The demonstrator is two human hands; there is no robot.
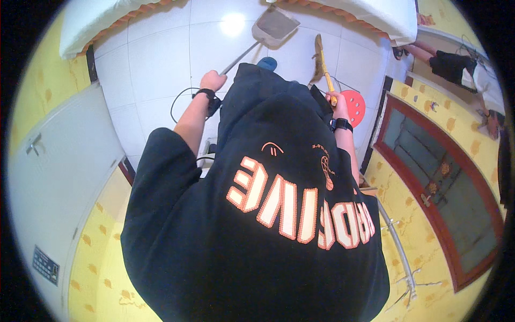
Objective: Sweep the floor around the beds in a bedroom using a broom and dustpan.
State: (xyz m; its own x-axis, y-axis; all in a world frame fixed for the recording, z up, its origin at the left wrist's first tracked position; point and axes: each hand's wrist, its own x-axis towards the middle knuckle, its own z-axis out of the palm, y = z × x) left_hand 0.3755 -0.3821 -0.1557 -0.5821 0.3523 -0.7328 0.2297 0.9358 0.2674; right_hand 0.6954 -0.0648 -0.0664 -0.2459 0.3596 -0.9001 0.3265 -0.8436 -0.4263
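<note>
My left hand [213,81] is closed around the grey handle [241,58] of a long-handled dustpan. The dustpan's pale pan [277,28] rests on the white floor tiles at the far side, its inside greyish. In my right hand [340,102] is the yellow handle [328,80] of a broom. Its brown bristle head [318,60] points away from me, to the right of the dustpan and apart from it. A blue slipper [266,63] shows beyond the dark shirt [257,225] on my body, which hides much of the floor.
A red round stool seat [358,108] is beside my right wrist. Ahead hang white bed covers [362,14] with orange frills. A black cable [172,106] loops at left. A white door [60,161], red-framed door [436,177], metal stand [396,241] and a person [450,64] flank me.
</note>
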